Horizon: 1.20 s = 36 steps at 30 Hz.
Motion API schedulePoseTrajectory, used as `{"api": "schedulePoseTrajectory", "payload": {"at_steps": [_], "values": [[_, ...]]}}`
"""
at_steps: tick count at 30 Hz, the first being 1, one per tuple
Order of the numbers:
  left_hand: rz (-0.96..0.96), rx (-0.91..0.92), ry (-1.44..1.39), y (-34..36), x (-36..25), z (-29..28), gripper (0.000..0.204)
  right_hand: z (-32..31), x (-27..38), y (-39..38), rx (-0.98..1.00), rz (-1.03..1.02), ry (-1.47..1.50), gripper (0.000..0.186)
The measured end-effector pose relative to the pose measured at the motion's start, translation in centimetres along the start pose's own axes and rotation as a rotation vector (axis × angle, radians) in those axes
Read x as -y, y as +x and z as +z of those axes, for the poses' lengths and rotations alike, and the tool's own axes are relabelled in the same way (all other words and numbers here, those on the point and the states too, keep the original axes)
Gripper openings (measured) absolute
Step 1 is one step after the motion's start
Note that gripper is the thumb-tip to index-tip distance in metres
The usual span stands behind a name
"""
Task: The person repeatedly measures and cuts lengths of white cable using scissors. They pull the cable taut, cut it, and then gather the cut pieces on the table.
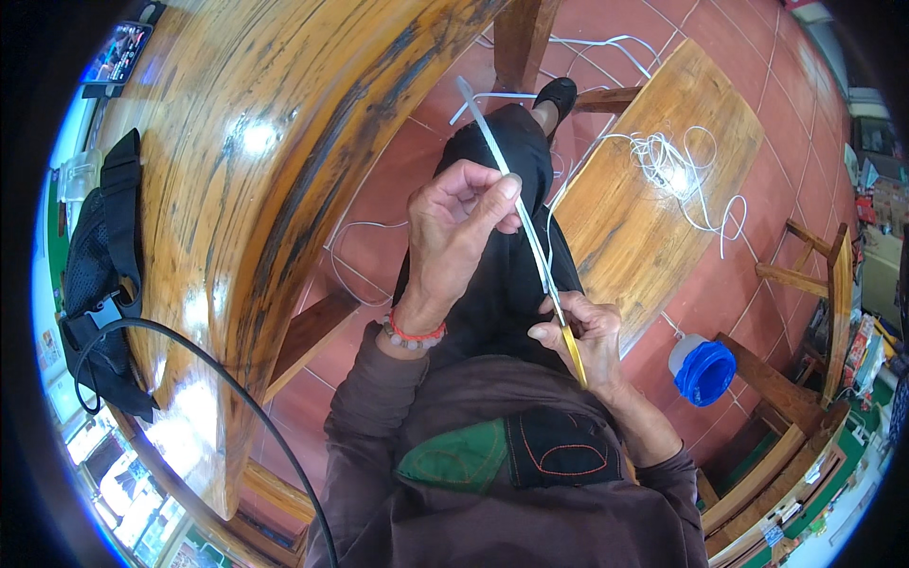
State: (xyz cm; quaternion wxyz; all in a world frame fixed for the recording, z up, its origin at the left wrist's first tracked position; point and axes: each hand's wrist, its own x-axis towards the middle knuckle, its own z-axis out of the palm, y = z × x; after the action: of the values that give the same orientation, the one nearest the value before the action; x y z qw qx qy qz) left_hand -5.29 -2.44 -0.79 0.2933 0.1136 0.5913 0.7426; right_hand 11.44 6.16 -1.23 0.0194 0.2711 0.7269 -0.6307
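My left hand (459, 222) is closed, pinching a narrow length of white strands (490, 137) between thumb and fingers. The strands run slantwise over my dark trousers, from a pale, translucent end at the top down toward my right hand (589, 341). That hand is closed round a slim yellow-handled tool (574, 355) with a narrow metal end. The metal end meets the lower part of the strands; whether it is shut on them is too small to tell. Some of my right fingers are hidden behind the tool.
A glossy wooden table (256, 85) fills the left, bearing a black strap bag (104, 256) and a phone (120, 52). To the right, a wooden bench (606, 237) holds tangled white cord (668, 166). A blue-rimmed container (705, 371) and a wooden chair (833, 312) stand beyond.
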Motion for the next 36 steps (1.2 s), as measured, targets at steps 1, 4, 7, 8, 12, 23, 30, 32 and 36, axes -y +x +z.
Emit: {"api": "schedulePoseTrajectory", "payload": {"at_steps": [1, 4, 7, 8, 12, 23, 30, 32, 36], "values": [[-0.012, -0.003, -0.016, 0.0, 0.0, 0.0, 0.012, 0.0, 0.0, 0.0, -0.004, -0.008, 0.011, 0.037], [-0.021, -0.005, -0.047, 0.4, -0.1, -0.2, 0.012, 0.1, -0.1, -0.1, -0.01, -0.02, 0.04, 0.036], [0.019, -0.002, -0.041, 0.7, -0.2, -0.4, 0.011, 0.1, -0.6, -0.1, 0.003, -0.006, 0.079, 0.036], [0.028, -0.007, -0.04, 0.7, -0.2, -0.4, 0.011, 0.2, -1.1, -0.1, 0.007, 0.001, 0.098, 0.037], [0.039, -0.02, -0.041, 0.3, -0.3, -0.1, 0.009, 0.3, -0.5, 0.5, 0.004, -0.015, 0.109, 0.039], [0.012, -0.007, -0.042, 0.1, -0.1, -0.3, 0.011, 0.1, -0.2, 0.5, 0.014, -0.034, 0.036, 0.041], [0.005, -0.009, -0.049, 0.1, 0.0, -0.1, 0.011, 0.0, 0.4, 0.3, -0.014, -0.02, -0.006, 0.038], [-0.002, -0.005, -0.043, 0.1, 0.1, -0.1, 0.012, 0.0, 0.4, 0.3, -0.019, -0.027, -0.011, 0.037], [-0.031, -0.008, -0.072, 0.2, 0.0, -0.1, 0.012, 0.0, 0.3, 0.2, -0.031, -0.023, 0.019, 0.036]]}}
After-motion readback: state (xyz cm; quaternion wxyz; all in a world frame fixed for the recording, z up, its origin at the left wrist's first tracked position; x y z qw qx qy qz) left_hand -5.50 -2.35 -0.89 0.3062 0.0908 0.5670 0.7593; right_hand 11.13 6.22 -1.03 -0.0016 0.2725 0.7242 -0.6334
